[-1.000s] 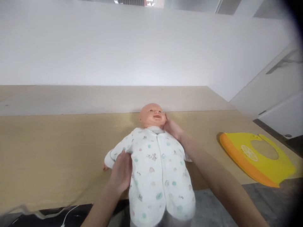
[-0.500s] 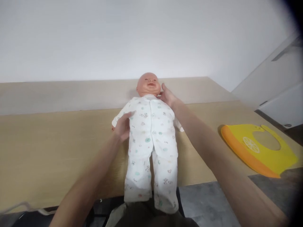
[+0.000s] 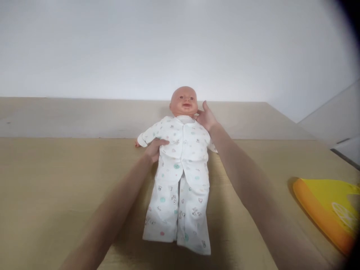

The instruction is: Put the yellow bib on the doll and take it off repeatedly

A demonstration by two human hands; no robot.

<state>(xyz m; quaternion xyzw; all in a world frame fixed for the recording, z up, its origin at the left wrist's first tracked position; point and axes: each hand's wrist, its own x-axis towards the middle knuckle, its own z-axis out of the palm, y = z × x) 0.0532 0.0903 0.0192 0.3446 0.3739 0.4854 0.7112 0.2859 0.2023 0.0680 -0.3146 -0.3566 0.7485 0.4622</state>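
A baby doll (image 3: pixel 184 146) in white printed pyjamas is face up in the middle of the view, its head towards the wall and its legs towards me. My left hand (image 3: pixel 155 149) grips its side under the arm, thumb on the chest and the other fingers hidden behind the body. At the neck and shoulder, my right hand (image 3: pixel 206 117) supports it with the thumb raised beside the head; most of those fingers are behind the doll. The legs appear above the tabletop, with shadow below them.
A wooden table (image 3: pixel 70 176) spans the view, with a paler strip (image 3: pixel 84 118) at the back against a white wall (image 3: pixel 140 48). On the right lies a yellow and orange bib (image 3: pixel 317 198), partly cut off by the frame. White furniture (image 3: pixel 337 116) stands behind it.
The doll has moved forward with both hands: its legs were over the table's front edge and are now over the tabletop. The view has shifted, putting the bib lower and further right.
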